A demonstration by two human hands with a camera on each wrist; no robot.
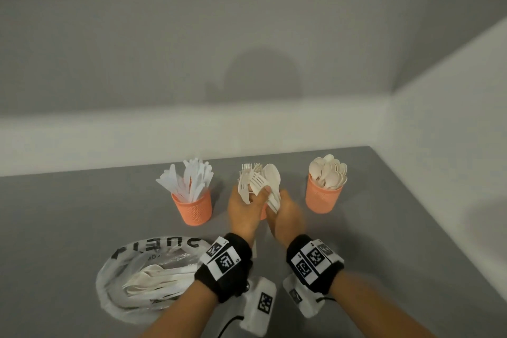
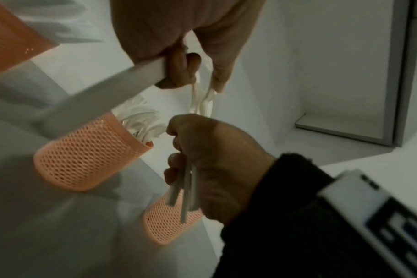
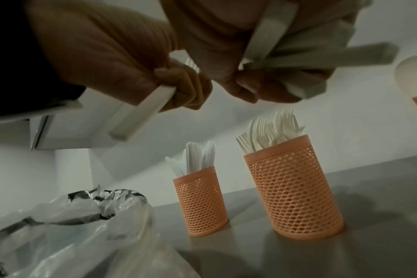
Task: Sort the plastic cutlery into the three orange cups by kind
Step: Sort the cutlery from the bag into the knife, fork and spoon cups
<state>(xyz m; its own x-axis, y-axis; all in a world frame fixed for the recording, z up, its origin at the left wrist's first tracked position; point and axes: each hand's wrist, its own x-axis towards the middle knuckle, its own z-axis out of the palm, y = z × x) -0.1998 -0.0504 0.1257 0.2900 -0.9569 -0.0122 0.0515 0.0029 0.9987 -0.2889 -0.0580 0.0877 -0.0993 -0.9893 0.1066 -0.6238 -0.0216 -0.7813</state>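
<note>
Three orange mesh cups stand in a row: the knife cup point(image 1: 194, 209) on the left, the fork cup point(image 3: 293, 188) in the middle, the spoon cup point(image 1: 323, 198) on the right. In the head view both hands hide most of the fork cup. My left hand point(image 1: 245, 202) grips one white fork point(image 1: 243, 186) by its handle point(image 3: 141, 112), just above the fork cup. My right hand point(image 1: 284, 207) grips a mixed bundle point(image 1: 270, 181) of a spoon and forks, its handles point(image 2: 186, 193) sticking out below the fist. The two hands touch.
A crumpled clear plastic bag point(image 1: 142, 280) with more white cutlery lies at the near left on the grey table point(image 1: 397, 228). White walls close the table's back and right sides.
</note>
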